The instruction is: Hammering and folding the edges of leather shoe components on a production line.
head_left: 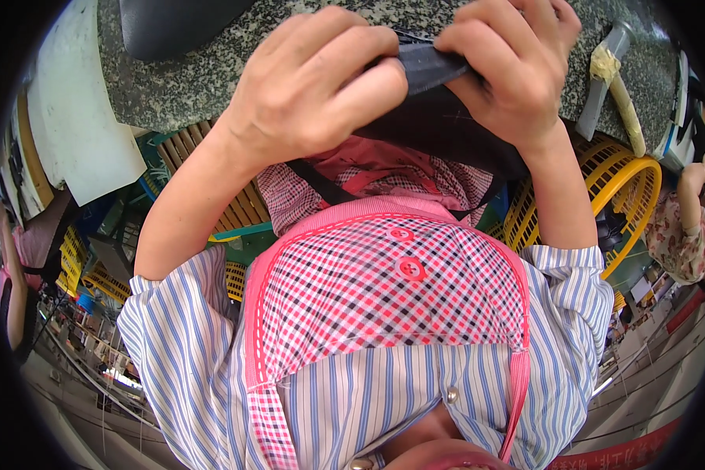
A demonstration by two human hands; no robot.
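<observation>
Both hands are raised over the front edge of a speckled stone worktop. Between them stretches a black sheet of fabric or leather (439, 121), its dark grey edge strip (425, 69) facing up and the rest hanging down before my apron. My left hand (313, 86) is closed, pinching the strip's left end between thumb and bent fingers. At the other end my right hand (509, 66) grips the same edge, fingers curled over it. What lies under my fingertips is hidden.
A hammer (609, 74) with a crusted yellowish joint lies on the worktop (172, 90) at right. Far left sits a dark flat piece (176, 27), with a pale sheet (82, 117) beside the worktop. A yellow basket (627, 180) stands below right; other people are at both sides.
</observation>
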